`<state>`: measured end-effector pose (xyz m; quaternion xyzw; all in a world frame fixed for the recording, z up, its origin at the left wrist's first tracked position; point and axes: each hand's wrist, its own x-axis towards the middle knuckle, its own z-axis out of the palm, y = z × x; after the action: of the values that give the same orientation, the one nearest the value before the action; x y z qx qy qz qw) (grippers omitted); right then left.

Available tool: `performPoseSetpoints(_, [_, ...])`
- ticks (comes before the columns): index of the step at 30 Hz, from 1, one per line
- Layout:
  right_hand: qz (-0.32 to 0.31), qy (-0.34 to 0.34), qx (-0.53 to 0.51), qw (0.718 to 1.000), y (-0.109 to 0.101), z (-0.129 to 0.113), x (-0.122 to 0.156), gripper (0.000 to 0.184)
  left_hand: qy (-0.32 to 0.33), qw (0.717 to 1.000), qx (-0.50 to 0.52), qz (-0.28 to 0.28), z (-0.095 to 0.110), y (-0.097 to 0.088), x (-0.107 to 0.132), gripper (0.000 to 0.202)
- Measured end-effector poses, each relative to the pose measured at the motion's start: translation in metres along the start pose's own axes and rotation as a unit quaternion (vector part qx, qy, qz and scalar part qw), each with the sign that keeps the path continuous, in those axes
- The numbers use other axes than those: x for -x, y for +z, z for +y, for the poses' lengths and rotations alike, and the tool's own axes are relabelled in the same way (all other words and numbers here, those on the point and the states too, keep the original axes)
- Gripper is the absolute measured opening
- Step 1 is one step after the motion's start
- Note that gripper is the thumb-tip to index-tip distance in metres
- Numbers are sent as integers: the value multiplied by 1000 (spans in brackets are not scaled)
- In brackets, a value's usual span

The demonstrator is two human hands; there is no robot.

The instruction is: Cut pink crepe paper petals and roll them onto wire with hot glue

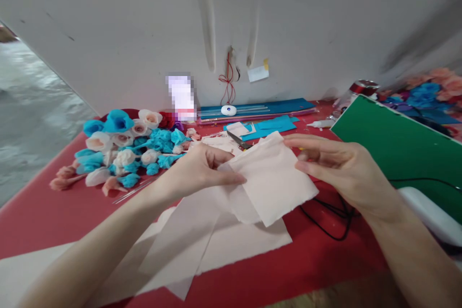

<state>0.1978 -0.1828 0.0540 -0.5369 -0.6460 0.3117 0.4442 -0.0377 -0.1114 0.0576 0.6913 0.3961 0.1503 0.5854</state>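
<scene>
Both hands hold a small pale pink crepe paper piece [274, 178] above the red table [43, 216]. My left hand [202, 168] pinches its left edge with thumb and fingers closed. My right hand [335, 163] grips its right upper corner, fingers pressed along the back. Below hang and lie longer strips of the same pale paper [216, 240]. Scissors [238, 140] lie just behind the held piece.
A heap of blue, white and pink paper flowers [126, 149] sits at the left. Blue paper sheets [267, 125] and a glue bottle [319, 124] lie at the back. A green board [393, 144], a black cable [328, 221] and a white object [429, 211] are at the right.
</scene>
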Motion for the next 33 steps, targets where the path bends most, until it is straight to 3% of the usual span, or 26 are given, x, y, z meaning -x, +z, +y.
performPoseSetpoints(3, [-22, 3, -39, 999, -1, -1, -1, 37, -1, 1000, 0, -6, 0, 0, 0, 15])
performPoseSetpoints(6, [-39, 0, -34, 999, -2, 0, -3, 11, 6, 1000, 4, -7, 1, 1, 1, 14])
performPoseSetpoints(8, [-50, -6, -3, 999, -3, 0, -3, 4, 11, 1000, 9, -8, 2, 0, 1, 13])
performPoseSetpoints(12, [-82, -7, 23, 996, -2, 1, 1, 23, 10, 999, -36, -7, 0, 0, -1, 15])
performPoseSetpoints(20, [-153, -21, -48, 987, 1, -2, 3, 70, 50, 996, -55, -46, -5, 2, -3, 10])
performPoseSetpoints(22, [-124, -26, -67, 990, 0, -1, 1, 59, 41, 997, -53, -38, -4, 1, -3, 8])
performPoseSetpoints(25, [-98, -56, -30, 993, -3, 0, -1, 22, 27, 998, -52, -15, -2, -2, -2, 10])
performPoseSetpoints(28, [-113, -66, 38, 991, -5, -4, -2, 23, 32, 998, -46, -25, -2, -5, 0, 12])
performPoseSetpoints(31, [-136, -71, 69, 986, 0, -12, -3, 24, 61, 996, -16, -58, -3, -5, 2, 33])
performPoseSetpoints(33, [-159, -82, 74, 981, 6, -18, -5, 24, 85, 995, -8, -49, -3, -3, 5, 36])
